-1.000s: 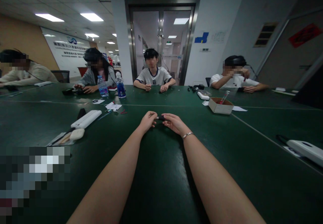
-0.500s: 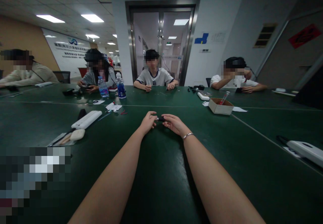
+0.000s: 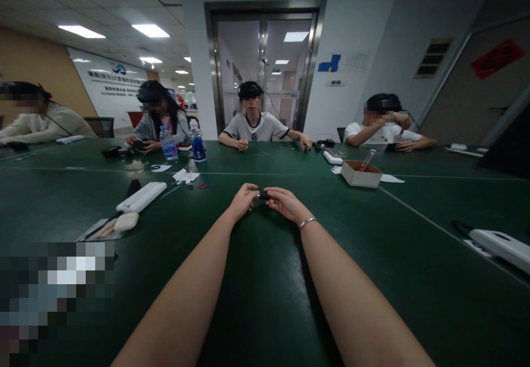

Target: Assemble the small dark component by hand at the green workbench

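Observation:
A small dark, stick-like object [image 3: 264,195] with a silvery end spans the gap between my hands, just above the green table [image 3: 265,278]. It is too small to name. My left hand [image 3: 242,201] pinches its silvery left end between thumb and fingers. On the black right end, the fingers of my right hand [image 3: 286,202] are closed, with a silver bracelet [image 3: 308,222] at that wrist. My fingers cover both ends of the object.
Left of my arms lie a white power bank-like case [image 3: 142,196], a cream rounded item [image 3: 126,222] and paper scraps [image 3: 186,176]. Two bottles [image 3: 197,145] stand farther back. An open box [image 3: 361,175] holds a clear tube at right. Several people sit across the table.
My hands keep nearly the same pose around the small dark object. Across the table, a person's arm has reached out sideways toward the dark items on the right.

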`<action>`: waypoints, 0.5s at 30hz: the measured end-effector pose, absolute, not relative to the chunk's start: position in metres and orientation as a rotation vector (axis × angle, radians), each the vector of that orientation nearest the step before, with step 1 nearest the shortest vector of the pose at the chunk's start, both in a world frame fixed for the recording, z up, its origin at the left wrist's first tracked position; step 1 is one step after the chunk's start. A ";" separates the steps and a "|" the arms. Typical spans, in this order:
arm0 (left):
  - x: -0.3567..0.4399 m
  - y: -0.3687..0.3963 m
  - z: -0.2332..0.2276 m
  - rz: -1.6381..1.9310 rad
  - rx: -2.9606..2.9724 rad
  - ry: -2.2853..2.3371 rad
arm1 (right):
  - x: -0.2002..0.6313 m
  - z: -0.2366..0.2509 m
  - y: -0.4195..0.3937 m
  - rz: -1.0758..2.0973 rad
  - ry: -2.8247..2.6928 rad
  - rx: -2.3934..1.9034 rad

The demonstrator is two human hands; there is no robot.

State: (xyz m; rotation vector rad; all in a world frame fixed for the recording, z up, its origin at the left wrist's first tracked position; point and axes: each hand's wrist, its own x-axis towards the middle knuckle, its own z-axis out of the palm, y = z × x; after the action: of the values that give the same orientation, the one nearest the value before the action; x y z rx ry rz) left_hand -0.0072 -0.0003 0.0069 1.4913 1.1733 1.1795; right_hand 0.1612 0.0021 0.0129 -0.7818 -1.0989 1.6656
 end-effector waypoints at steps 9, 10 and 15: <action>-0.006 -0.002 0.007 1.144 1.534 1.175 | 0.161 0.012 0.003 1.672 -1.122 -0.777; -0.006 -0.002 0.007 1.141 1.535 1.179 | 0.161 0.012 0.003 1.672 -1.121 -0.781; -0.006 -0.003 0.008 1.162 1.523 1.193 | 0.161 0.013 0.003 1.675 -1.111 -0.776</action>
State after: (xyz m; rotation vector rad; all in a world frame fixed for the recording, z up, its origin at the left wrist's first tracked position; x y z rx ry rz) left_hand -0.0060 -0.0025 0.0077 1.5229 1.1932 1.1615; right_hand 0.1611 0.0026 0.0126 -0.7755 -1.1112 1.6754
